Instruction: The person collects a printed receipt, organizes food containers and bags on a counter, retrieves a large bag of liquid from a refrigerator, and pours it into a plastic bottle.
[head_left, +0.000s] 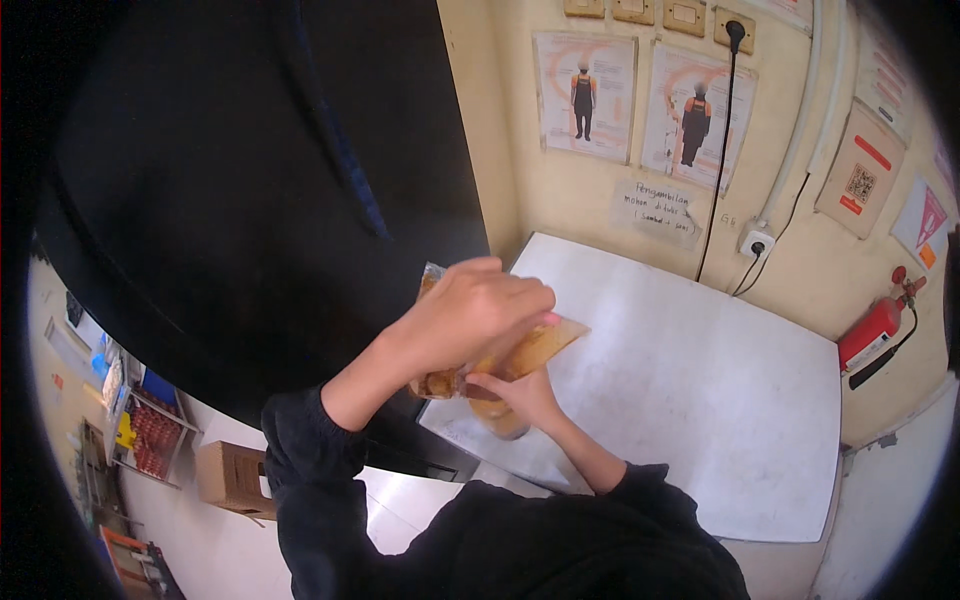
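Bag [540,348], clear with amber contents, was at the person's twelve o'clock. The left hand [485,305], fingers curled, gripped its upper side; the right hand [522,396] clasped it from below. A white table [690,390] spread toward one o'clock; I saw a red extinguisher [872,332] at two.

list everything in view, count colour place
amber-filled plastic packaging: count unclear, clear and amber, between both hands
table: 1, white, against the wall
large panel: 1, black, left
figure posters: 2, white and orange, wall
handwritten note: 1, white, below posters
other signs: several, mixed, right wall
wall plates: 4, yellowish, top edge
lower socket: 1, white, wall
corded plugs: 2, black, wall
fire extinguisher: 1, red, far right
cardboard box: 1, brown, floor at left
red items: count unclear, red, far left
sleeves: 2, black, lower centre
left hand: 1, bare, atop packaging
right hand: 1, bare, below left hand
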